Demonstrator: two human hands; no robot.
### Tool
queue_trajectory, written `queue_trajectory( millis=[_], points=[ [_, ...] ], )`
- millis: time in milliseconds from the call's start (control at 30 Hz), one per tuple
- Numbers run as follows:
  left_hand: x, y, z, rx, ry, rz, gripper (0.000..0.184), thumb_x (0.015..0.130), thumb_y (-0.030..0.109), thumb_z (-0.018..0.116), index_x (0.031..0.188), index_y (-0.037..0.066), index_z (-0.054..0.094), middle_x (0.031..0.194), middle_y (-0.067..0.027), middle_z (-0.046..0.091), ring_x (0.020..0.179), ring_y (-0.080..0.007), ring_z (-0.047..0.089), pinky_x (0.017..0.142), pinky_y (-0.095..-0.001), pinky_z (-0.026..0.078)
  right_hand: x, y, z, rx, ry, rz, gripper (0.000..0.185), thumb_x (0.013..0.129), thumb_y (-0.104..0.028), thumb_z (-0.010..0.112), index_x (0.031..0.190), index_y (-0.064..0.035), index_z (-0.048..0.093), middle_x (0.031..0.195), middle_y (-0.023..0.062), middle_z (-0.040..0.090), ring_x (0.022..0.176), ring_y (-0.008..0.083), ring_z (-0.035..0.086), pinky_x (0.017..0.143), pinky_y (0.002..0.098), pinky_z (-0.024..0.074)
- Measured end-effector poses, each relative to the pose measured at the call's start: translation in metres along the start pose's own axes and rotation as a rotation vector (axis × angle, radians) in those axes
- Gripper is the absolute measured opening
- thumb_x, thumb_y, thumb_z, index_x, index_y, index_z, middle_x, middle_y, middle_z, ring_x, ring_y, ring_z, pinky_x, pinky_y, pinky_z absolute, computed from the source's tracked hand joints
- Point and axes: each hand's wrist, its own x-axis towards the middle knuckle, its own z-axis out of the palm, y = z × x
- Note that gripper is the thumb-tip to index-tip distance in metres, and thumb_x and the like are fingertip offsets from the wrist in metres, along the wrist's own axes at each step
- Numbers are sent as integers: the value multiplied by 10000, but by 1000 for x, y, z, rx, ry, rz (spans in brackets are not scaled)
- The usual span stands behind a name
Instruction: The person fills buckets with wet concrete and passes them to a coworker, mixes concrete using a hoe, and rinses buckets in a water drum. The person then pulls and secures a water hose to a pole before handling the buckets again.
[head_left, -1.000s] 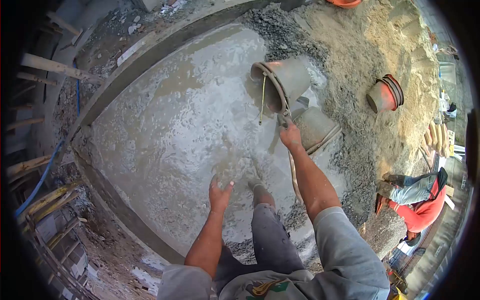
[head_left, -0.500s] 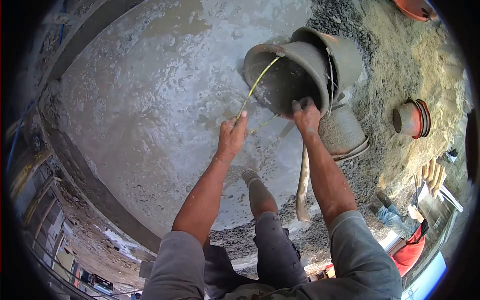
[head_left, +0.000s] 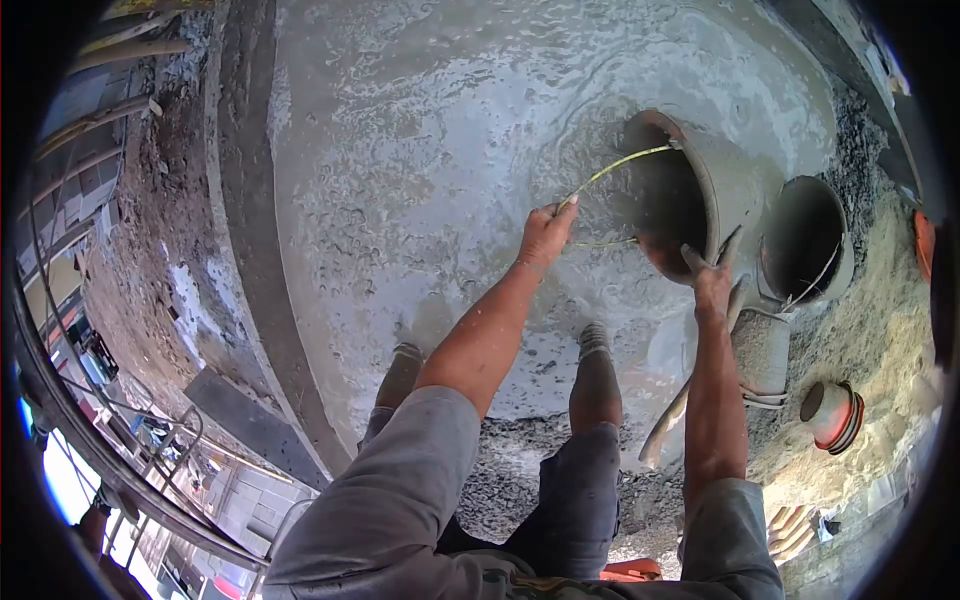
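Observation:
A large grey bucket (head_left: 740, 190) lies tipped on its side on the wet concrete (head_left: 430, 170), its mouth facing left. My left hand (head_left: 546, 236) is closed around the bucket's yellow rope handle (head_left: 617, 163), which is pulled taut to the left. At the near side of the rim, my right hand (head_left: 711, 284) grips the bucket, with thumb and fingers on either side of the edge. Just right of it is a second large bucket (head_left: 845, 245), showing its dark inside. A wooden tool handle (head_left: 664, 428) lies beside my right forearm.
Below the second bucket lies a smaller cement-coated bucket (head_left: 762, 352). Farther right, stacked reddish buckets (head_left: 835, 417) sit on a sandy pile (head_left: 885, 345). A concrete border (head_left: 250, 200) runs along the left of the wet mix. My feet stand in the concrete.
The bucket has moved away from the second bucket and tipped farther over the concrete, where ripples now show. Both hands have kept their holds. The camera view has turned.

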Motion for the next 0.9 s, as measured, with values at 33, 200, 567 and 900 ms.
queue_trajectory(
  millis=[33, 200, 567, 900],
  points=[
    [-5, -11, -13, -44, -39, -41, 497, 866, 492, 559, 616, 67, 498, 538, 19, 417, 503, -98, 386, 493, -311, 343, -12, 8, 16, -71, 18, -102, 970, 689, -220, 755, 1428, 17, 173, 1337, 270, 406, 1201, 341, 438, 1016, 356, 337],
    [-43, -78, -73, -314, -153, -158, 475, 863, 504, 564, 582, 134, 465, 544, 52, 411, 484, -73, 378, 471, -260, 316, -80, 11, 139, -495, 264, -423, 1012, 716, -198, 698, 1447, -11, 24, 1329, 455, 207, 1246, 577, 232, 1037, 489, 274],
    [-126, -96, -250, -490, -59, -109, 456, 877, 412, 593, 544, 165, 403, 546, 89, 351, 486, -48, 289, 466, -263, 236, -197, -29, 251, -526, -11, -385, 1062, 726, -231, 749, 1465, -124, -7, 1364, 462, 50, 1270, 562, 210, 996, 462, 348],
    [-221, -111, -385, -432, 262, -102, 470, 888, 330, 571, 517, 136, 357, 503, 46, 321, 468, -89, 279, 492, -288, 265, -289, -14, 352, -254, -372, -429, 1027, 732, -133, 708, 1471, -158, -5, 1385, 436, 16, 1245, 575, 254, 982, 416, 386]
  ],
)
